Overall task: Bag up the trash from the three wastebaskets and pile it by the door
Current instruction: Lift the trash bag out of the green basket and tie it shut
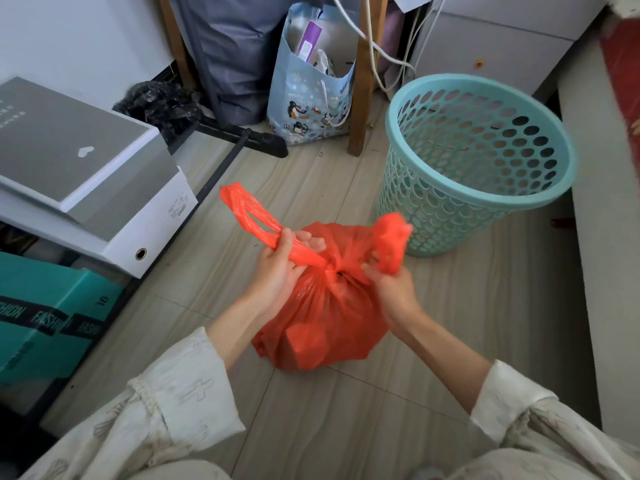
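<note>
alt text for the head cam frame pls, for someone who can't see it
Two hands tie the handles of a full orange plastic bag resting on the floor: the left hand grips one handle, the right hand grips the other. An empty turquoise perforated wastebasket stands just beyond, with a penguin-print gift bag and stacked boxes nearby.

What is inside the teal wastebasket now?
The teal wastebasket shows only its perforated walls, no liner or trash; the bottom is partly hidden by its near rim.

A penguin-print gift bag [311,109] stands against a wooden leg [362,98], grey-lidded boxes [86,174] stacked left.
</note>
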A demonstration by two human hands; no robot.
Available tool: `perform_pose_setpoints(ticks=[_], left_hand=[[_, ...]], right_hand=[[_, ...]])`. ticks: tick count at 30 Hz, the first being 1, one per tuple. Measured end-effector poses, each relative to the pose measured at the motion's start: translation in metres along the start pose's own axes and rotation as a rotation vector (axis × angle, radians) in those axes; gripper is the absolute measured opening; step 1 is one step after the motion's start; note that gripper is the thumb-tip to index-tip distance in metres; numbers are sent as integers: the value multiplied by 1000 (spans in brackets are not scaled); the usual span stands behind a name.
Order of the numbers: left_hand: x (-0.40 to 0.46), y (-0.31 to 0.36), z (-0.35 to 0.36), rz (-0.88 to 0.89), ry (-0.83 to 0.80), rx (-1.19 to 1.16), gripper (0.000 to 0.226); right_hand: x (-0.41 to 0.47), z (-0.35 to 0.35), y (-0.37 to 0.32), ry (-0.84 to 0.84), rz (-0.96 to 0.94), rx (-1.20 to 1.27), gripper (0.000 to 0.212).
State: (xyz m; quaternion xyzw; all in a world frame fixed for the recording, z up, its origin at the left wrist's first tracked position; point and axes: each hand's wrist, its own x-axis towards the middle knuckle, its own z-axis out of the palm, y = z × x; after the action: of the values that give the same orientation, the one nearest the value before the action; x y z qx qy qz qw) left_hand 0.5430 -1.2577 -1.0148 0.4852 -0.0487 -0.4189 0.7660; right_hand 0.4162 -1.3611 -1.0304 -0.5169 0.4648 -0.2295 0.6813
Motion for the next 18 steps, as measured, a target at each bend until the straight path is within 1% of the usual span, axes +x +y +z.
perform_pose_setpoints(ticks=[1, 2, 3, 5, 7, 9, 11, 13, 15, 18], left_hand=[[1, 1, -1, -6, 6, -34, 33], [1, 2, -3, -12, 9, -56, 33], [0, 2, -3, -18, 9, -61, 34], [-3, 2, 1, -30, 7, -43, 35], [-4, 0, 4, -42, 31, -62, 36], [-2, 1, 1, -69, 65, -134, 37], [2, 3, -6, -85, 80, -166, 39], [2, 5, -13, -100, 111, -109, 39], [2, 9, -18, -106, 182, -16, 40], [4, 12, -24, -91, 292, 89, 40]], right_hand=[[2, 1, -7, 20, 54, 209, 7], [5, 1, -13, 21, 105, 365, 20], [7, 1, -16, 5, 142, 464, 32], [4, 5, -25, -45, 163, 578, 47], [1, 10, -30, -89, 172, 677, 50], [0, 12, -34, -90, 183, 760, 54], [1, 12, -34, -96, 215, 728, 63], [1, 12, -34, -80, 198, 547, 66], [1, 13, -33, -44, 153, 394, 66], [2, 9, -31, -8, 147, 328, 59]])
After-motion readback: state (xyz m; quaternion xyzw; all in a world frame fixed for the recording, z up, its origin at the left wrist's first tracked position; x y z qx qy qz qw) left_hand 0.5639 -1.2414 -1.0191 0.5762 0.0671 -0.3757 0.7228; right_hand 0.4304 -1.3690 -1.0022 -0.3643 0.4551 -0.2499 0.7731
